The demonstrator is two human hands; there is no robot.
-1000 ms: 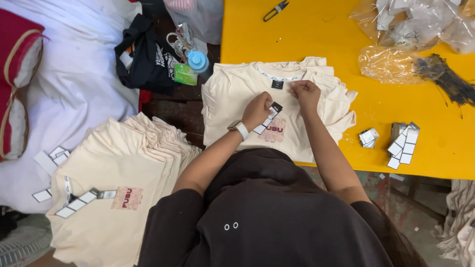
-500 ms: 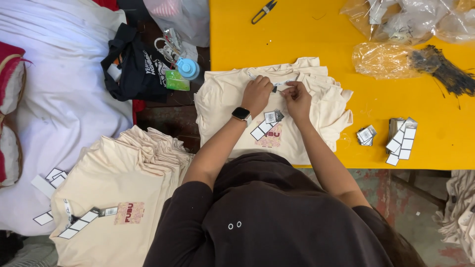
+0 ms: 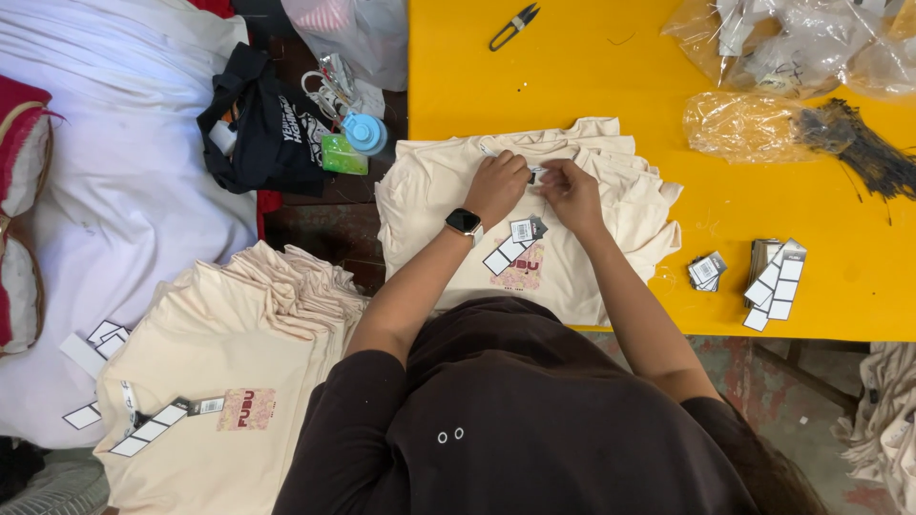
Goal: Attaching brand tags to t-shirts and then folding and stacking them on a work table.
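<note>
Fastening a hang tag at the neck of the top cream cotton T-shirt (image 3: 572,257), which lies flat on the yellow table (image 3: 611,86) as the uppermost of a small stack. Left hand (image 3: 496,186), with a dark smartwatch (image 3: 465,222) at the wrist, pressed on the collar area of this shirt; right hand (image 3: 571,194) just beside it, fingers pinched narrow on something small and dark at the neck label, probably the tag string or pin, too small to tell for sure. Both hands touching the shirt, close together over the collar. Strip of white and dark paper tags (image 3: 513,246) resting on the chest of the shirt, just below the hands, beside the red printed patch. Judged as the middle of the attaching step; next move likely needs a steady pull of the fastener through the label while the left hand keeps the cloth flat.

Right of the shirt, loose stacks of spare tags (image 3: 775,281); further right and above, black fasteners (image 3: 854,148) by clear plastic bags. Left of the shirt, off the table, a pile of similar cream shirts (image 3: 219,362) already with tags
</note>
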